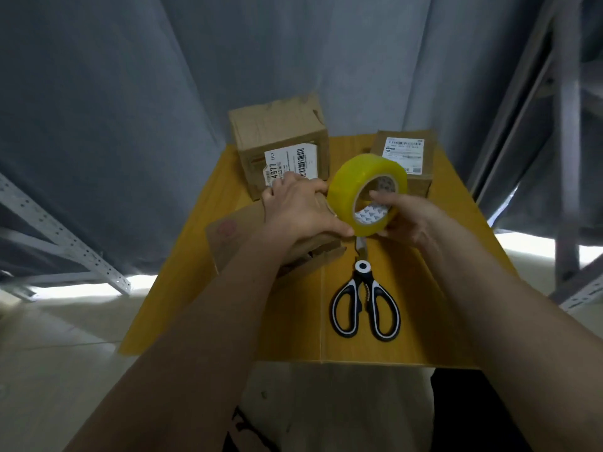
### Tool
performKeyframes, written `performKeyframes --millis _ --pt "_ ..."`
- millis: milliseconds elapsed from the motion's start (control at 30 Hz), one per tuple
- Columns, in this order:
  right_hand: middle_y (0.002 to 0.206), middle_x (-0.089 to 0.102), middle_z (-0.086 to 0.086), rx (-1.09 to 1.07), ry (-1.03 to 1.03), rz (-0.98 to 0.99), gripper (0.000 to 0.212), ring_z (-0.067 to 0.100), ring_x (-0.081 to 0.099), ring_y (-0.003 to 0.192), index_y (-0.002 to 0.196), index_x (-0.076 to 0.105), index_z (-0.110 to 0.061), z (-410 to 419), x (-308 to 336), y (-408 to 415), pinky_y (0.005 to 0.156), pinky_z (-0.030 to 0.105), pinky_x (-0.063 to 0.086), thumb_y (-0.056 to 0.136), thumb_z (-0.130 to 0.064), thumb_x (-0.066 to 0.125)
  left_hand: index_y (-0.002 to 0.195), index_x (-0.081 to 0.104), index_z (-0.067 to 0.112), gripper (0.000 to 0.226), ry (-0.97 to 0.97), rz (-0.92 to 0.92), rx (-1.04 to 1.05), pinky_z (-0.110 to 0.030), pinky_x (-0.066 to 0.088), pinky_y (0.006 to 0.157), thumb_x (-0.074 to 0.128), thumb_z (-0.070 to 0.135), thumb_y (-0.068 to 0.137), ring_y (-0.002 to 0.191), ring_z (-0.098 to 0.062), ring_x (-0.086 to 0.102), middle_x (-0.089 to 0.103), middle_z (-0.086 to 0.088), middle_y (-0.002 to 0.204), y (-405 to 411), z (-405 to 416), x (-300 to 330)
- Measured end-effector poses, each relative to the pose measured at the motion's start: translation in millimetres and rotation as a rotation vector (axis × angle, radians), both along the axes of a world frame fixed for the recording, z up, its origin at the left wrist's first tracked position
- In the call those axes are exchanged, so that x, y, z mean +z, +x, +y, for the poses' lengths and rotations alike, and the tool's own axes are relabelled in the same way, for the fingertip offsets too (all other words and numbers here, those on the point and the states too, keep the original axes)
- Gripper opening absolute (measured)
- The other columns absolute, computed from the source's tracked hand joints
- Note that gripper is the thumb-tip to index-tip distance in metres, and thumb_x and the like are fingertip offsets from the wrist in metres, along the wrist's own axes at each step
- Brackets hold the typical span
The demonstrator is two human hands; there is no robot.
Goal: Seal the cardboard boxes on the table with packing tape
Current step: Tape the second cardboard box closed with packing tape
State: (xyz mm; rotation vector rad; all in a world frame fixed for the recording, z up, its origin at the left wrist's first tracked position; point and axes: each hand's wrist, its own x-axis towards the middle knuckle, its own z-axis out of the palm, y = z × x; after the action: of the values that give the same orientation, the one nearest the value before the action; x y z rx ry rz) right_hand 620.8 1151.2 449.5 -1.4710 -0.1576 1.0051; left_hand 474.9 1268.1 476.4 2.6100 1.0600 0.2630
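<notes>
While the right hand (412, 220) holds the yellow tape roll (367, 194) in a curled grip above the desk (293, 321), the left hand (300, 210) presses the nearest cardboard box (235, 236), thumb touching the roll.

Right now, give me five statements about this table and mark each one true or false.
1. The right hand holds the yellow tape roll. True.
2. The scissors lie on the table, in neither hand. True.
3. Only one cardboard box is in view. False: there are three, the near box under the left hand, a tall box behind it, and a small box at the far right.
4. The scissor handles are red. False: black and white.
5. The tall box carries a barcode label. True.
</notes>
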Motion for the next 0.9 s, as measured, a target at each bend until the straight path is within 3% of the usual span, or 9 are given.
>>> performKeyframes --millis 100,167,233,267,333,367,533,700,900 --pt "0.112 0.069 0.012 -0.047 0.220 0.205 0.037 0.023 0.068 0.088 0.118 0.060 -0.009 3 10 -24 0.055 0.028 0.057 0.084 -0.020 0.071 0.118 0.058 0.042 0.086 -0.096 -0.195 0.041 -0.042 0.026 0.102 0.084 0.066 0.040 0.128 -0.023 0.031 0.040 0.002 0.131 -7 1 19" --pt "0.116 0.068 0.014 -0.065 0.337 0.217 0.046 0.027 0.068 0.094 0.126 0.058 -0.008 10 27 -41 0.068 0.033 0.057 0.085 -0.023 0.070 0.115 0.061 0.038 0.086 -0.170 -0.325 0.039 -0.039 0.030 0.107 0.086 0.065 0.037 0.128 -0.020 0.035 0.042 0.005 0.128 -12 1 30" --pt "0.109 0.071 0.014 -0.075 0.454 0.203 0.041 0.027 0.070 0.097 0.122 0.062 -0.008 15 48 -53 0.078 0.037 0.058 0.084 -0.024 0.071 0.112 0.065 0.031 0.089 -0.277 -0.481 0.047 -0.039 0.041 0.106 0.085 0.065 0.032 0.123 -0.019 0.048 0.053 0.004 0.126 -17 -1 39" --pt "0.101 0.074 0.011 -0.079 0.491 0.156 0.035 0.024 0.072 0.090 0.114 0.065 -0.009 17 59 -59 0.071 0.035 0.059 0.083 -0.023 0.072 0.111 0.067 0.029 0.089 -0.336 -0.572 0.068 -0.039 0.047 0.101 0.086 0.063 0.031 0.117 -0.017 0.056 0.060 0.003 0.122 -20 -2 43" --pt "0.087 0.076 0.003 -0.142 0.440 -0.116 0.022 0.017 0.073 0.076 0.100 0.070 -0.013 19 79 -67 0.062 0.030 0.058 0.080 -0.020 0.075 0.109 0.068 0.025 0.083 -0.449 -0.759 0.075 -0.039 0.055 0.091 0.090 0.055 0.035 0.102 -0.013 0.066 0.070 0.002 0.109 -27 -3 48" --pt "0.086 0.075 -0.001 -0.163 0.382 -0.294 0.016 0.014 0.072 0.077 0.095 0.071 -0.017 20 84 -71 0.067 0.032 0.058 0.080 -0.020 0.074 0.109 0.068 0.023 0.081 -0.483 -0.825 0.071 -0.039 0.056 0.089 0.092 0.051 0.037 0.100 -0.013 0.067 0.071 0.002 0.108 -31 -3 47" --pt "0.111 0.068 0.007 -0.069 0.073 -0.983 0.030 0.028 0.060 0.108 0.112 0.066 -0.014 25 89 -85 0.092 0.045 0.048 0.089 -0.033 0.060 0.129 0.054 0.017 0.092 -0.522 -0.893 0.061 -0.027 0.052 0.096 0.097 0.027 0.048 0.110 -0.003 0.061 0.064 0.007 0.122 -51 -8 21" --pt "0.106 0.048 0.002 -0.114 -0.049 -1.279 0.038 0.032 0.057 0.103 0.118 0.059 -0.016 29 92 -102 0.082 0.039 0.045 0.093 -0.043 0.053 0.101 0.057 0.037 0.068 -0.518 -0.847 -0.013 0.002 0.042 0.075 0.096 0.017 0.050 0.091 0.023 0.055 0.061 0.032 0.098 -54 -11 1" --pt "0.117 0.047 0.011 -0.040 -0.074 -1.426 0.042 0.036 0.056 0.102 0.118 0.058 -0.012 32 103 -99 0.080 0.041 0.045 0.094 -0.045 0.049 0.128 0.056 0.015 0.089 -0.439 -0.859 0.023 -0.019 0.045 0.098 0.096 0.028 0.050 0.117 -0.007 0.057 0.063 0.009 0.121 -51 -8 -2"
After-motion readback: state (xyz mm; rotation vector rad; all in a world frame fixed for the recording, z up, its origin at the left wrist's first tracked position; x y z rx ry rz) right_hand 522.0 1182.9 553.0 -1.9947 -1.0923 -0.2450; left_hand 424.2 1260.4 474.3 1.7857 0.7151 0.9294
